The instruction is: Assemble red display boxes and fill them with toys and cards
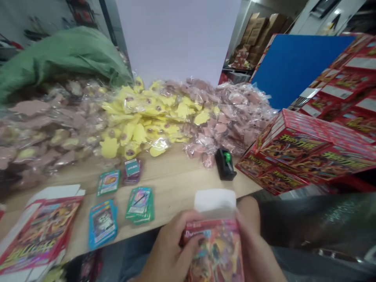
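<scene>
A red printed card box (216,250) with its white top flap (215,199) standing up is held between my two hands at the table's front edge. My left hand (183,243) grips its left side, the thumb lying across the front. Along its right side my right hand (252,239) is pressed, slightly blurred, with most fingers behind the box. To the left lie stacks of trading cards: a blue-edged stack (102,223), a green-edged stack (140,204), a smaller stack (108,182) and a purple-edged stack (132,171). Flattened red boxes (44,231) rest at the far left.
Plastic-wrapped yellow figures (147,113) and pinkish ones (232,105) are heaped across the back of the table (173,176). A black tape dispenser (225,164) stands near the right edge. Packed red boxes (308,152) are stacked at right. A green sack (70,55) sits back left.
</scene>
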The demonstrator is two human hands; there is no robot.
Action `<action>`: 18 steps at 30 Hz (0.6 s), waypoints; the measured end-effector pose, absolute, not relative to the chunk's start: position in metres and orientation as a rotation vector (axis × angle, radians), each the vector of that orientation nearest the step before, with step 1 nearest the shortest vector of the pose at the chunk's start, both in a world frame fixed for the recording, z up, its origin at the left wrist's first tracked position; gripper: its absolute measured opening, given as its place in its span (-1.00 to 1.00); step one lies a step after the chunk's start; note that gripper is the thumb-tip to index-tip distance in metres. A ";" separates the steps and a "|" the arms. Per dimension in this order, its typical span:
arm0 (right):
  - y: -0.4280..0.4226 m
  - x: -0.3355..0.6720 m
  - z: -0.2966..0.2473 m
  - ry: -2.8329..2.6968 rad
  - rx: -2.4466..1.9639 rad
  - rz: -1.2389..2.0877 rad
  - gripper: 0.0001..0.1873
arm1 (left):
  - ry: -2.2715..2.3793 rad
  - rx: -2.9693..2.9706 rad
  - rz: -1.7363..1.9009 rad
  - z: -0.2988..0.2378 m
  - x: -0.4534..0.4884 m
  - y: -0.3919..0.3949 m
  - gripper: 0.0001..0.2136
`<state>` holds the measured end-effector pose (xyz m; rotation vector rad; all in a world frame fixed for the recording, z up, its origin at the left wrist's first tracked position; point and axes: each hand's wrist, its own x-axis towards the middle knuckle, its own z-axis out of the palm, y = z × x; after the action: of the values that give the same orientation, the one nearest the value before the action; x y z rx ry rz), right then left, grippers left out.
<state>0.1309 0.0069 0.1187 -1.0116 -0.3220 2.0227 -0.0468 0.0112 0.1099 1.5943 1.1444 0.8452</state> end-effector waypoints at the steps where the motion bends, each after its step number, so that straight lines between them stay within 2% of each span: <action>1: 0.013 0.129 0.117 -0.255 -1.004 2.059 -0.56 | 1.141 1.602 0.833 0.109 -0.050 0.010 -0.81; 5: 0.040 0.129 0.089 -0.156 -0.996 2.321 -0.64 | 1.172 1.380 0.818 0.085 -0.057 0.014 -0.80; 7: 0.049 0.133 0.079 -0.267 -1.015 2.339 -0.65 | 1.124 1.209 0.852 0.067 -0.056 0.017 -0.81; 11: 0.062 0.143 0.091 -0.816 -1.196 2.218 -0.55 | 1.039 1.073 0.900 0.048 -0.053 0.016 -0.81; 14: 0.070 0.147 0.115 -1.434 -1.156 2.238 -0.60 | 1.059 1.100 0.870 0.050 -0.051 0.011 -0.84; 18: 0.073 0.139 0.126 -1.757 -1.190 2.006 -0.62 | 1.121 1.004 0.942 0.055 -0.048 0.004 -0.66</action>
<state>0.1386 0.0729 0.1257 -1.1901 -1.7570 2.0061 -0.0482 0.0043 0.0553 1.0040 1.1213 0.9419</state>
